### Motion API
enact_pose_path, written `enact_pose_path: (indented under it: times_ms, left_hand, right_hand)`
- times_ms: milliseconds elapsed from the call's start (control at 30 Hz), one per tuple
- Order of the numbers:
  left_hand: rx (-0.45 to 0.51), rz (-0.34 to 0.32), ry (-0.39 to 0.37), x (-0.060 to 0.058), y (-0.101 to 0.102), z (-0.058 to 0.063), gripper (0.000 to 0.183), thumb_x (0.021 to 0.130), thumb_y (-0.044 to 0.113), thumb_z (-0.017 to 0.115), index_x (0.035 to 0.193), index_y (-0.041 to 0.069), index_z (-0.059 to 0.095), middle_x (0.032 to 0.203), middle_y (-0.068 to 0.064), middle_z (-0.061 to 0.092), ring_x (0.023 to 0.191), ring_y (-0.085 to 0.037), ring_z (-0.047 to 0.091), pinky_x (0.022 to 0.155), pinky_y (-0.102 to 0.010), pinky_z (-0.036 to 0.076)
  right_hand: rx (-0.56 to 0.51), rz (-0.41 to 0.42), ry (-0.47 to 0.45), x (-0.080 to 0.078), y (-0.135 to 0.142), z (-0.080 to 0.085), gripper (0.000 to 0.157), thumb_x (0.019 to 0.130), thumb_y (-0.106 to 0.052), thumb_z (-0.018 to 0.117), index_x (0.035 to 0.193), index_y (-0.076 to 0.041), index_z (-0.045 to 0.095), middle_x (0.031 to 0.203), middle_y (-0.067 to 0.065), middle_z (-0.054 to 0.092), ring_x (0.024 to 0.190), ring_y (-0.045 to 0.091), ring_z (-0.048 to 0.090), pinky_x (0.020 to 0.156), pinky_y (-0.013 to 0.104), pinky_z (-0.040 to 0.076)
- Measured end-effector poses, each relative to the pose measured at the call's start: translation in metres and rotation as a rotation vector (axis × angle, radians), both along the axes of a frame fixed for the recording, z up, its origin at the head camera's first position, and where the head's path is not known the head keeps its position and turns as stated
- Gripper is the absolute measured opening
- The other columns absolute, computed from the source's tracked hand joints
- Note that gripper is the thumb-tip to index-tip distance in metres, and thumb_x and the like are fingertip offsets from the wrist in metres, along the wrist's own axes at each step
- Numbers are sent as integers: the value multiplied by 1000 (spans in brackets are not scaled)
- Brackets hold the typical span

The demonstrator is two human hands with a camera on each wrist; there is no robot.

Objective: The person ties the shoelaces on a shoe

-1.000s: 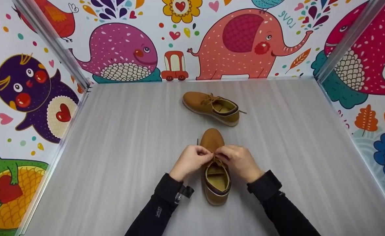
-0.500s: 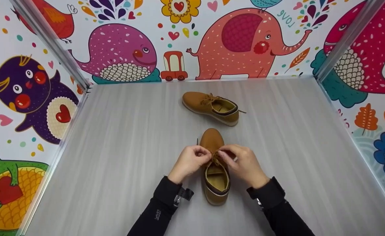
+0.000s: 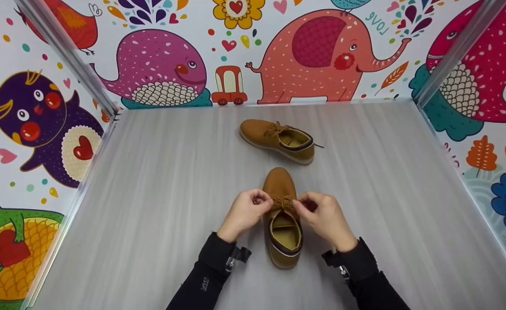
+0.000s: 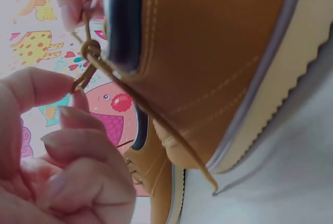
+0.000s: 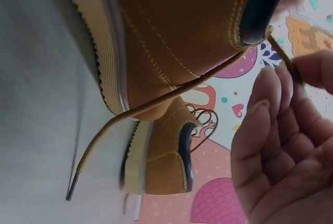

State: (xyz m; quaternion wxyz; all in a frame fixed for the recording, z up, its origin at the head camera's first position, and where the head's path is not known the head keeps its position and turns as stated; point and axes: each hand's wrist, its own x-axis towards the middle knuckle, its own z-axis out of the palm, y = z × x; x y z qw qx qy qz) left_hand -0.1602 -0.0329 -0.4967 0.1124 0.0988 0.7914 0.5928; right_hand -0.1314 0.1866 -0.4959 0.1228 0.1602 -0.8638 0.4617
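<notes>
A tan lace-up shoe (image 3: 279,182) with a dark collar stands in front of me, toe pointing away. My left hand (image 3: 243,212) pinches a loop of its brown shoelace (image 4: 91,73) between thumb and forefinger, left of the laces. On the other side, my right hand (image 3: 327,218) pinches another stretch of the shoelace (image 5: 281,53), pulled taut. A knot (image 4: 90,49) lies between the hands in the left wrist view. One loose lace end (image 5: 156,99) hangs down along the shoe's side in the right wrist view, its tip near the floor.
A matching tan shoe (image 3: 257,133) sits farther back, turned sideways, its own lace tied in a bow. Grey wood-grain flooring (image 3: 171,172) surrounds both shoes. Walls printed with cartoon animals, such as an orange elephant (image 3: 313,82), enclose the back and sides.
Both hands have drawn apart from the middle of the shoe, left hand leftward and right hand rightward, stretching the lace loops between them. The shoes have stayed in place.
</notes>
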Motion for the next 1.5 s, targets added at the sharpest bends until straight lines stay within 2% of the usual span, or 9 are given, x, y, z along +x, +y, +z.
enact_pose_path:
  times_ms: [333,500,700,833,1033,1167,1267,1333,1500]
  left_hand:
    - [-48,106,5,2,-12,-5,5,85,8,66,86,4,69,76,1,59,69,-13,53,62,-28,44]
    - [-33,75,-45,0,-9,-8,8,87,12,66,86,5,68,77,1,60,70,-13,54,63,-28,45]
    - [-45,33,-15,-6,-6,-4,23,94,29,69,85,7,70,72,2,57,63,-12,49,57,-26,39]
    - [-60,85,36,-6,-6,0,25,96,28,67,86,5,70,70,3,54,62,-12,48,57,-26,39]
    - [-37,179,71,-3,-9,2,20,98,20,65,87,4,68,78,-2,61,67,-14,51,60,-28,42]
    - [-7,218,98,-2,-14,1,17,98,14,63,85,3,67,76,-2,61,66,-14,51,60,-28,42]
    - [-2,242,119,2,-19,-4,18,98,11,63,84,0,66,70,1,55,63,-13,48,58,-26,40]
    - [2,255,118,6,-22,-10,19,97,11,63,83,-2,65,68,2,52,61,-12,46,55,-25,38]
    - [51,206,-10,9,-28,-19,24,98,13,63,86,-8,65,66,4,51,59,-11,44,53,-23,35]
  right_hand:
    - [-179,-151,-301,-3,11,-17,13,93,-11,70,79,-10,70,62,-1,60,54,15,56,50,24,42]
    - [-248,-148,-364,-4,11,-18,15,94,-13,69,82,-5,70,64,3,60,56,16,56,51,25,45]
    - [-242,-45,-391,-5,11,-12,18,95,-18,69,85,-4,70,71,13,64,59,18,58,54,28,50]
    - [-224,-16,-376,-4,12,-9,20,96,-18,67,87,-1,69,69,10,62,59,18,57,53,28,50]
    - [-218,-53,-313,-4,10,-3,17,97,-12,66,85,0,66,63,2,56,55,15,52,50,23,41]
    - [-208,-74,-247,-4,7,-2,16,96,-8,66,80,-6,65,61,1,55,53,14,50,48,22,37]
    - [-198,-80,-232,-3,8,-9,18,95,-8,66,78,-10,64,60,0,55,51,14,50,47,22,37]
    - [-184,-91,-253,-3,8,-15,19,95,-8,67,77,-12,64,60,-1,54,51,13,49,47,22,37]
    - [-157,-117,-307,-4,9,-21,16,95,-9,66,79,-8,65,63,-2,56,54,13,50,50,23,40]
